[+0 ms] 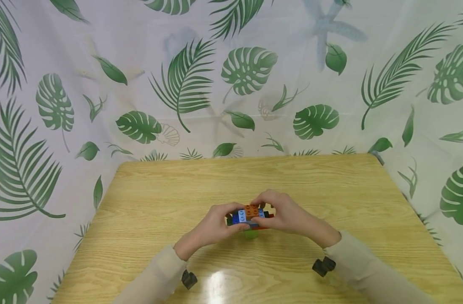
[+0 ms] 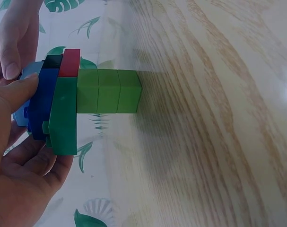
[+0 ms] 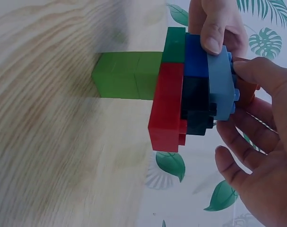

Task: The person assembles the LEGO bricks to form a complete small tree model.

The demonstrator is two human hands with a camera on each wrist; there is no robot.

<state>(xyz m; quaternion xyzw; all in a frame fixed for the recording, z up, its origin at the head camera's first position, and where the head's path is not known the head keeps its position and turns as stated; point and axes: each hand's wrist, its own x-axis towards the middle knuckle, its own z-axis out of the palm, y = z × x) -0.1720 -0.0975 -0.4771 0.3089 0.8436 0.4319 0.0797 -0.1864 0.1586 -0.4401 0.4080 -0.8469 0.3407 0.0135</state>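
Note:
A stack of toy building bricks stands upright at the middle of the table. Its base is a narrow column of light green bricks [image 2: 108,92]. Above it lie a dark green brick [image 2: 64,116] and a red brick [image 3: 167,109], then a dark blue brick [image 2: 43,104] beside a black brick [image 3: 196,109]. A light blue brick [image 3: 221,85] crosses these, with an orange brick [image 1: 252,210] on top. My left hand [image 1: 219,223] grips the stack's left end, thumb in front and fingers behind. From the right, my right hand [image 1: 286,213] pinches the orange brick between thumb and fingers.
The wooden table [image 1: 159,185] spreads around the stack. A white cloth with green leaf prints [image 1: 201,139] hangs behind it and along both sides. Small black devices sit at the left cuff [image 1: 188,279] and the right cuff [image 1: 324,266].

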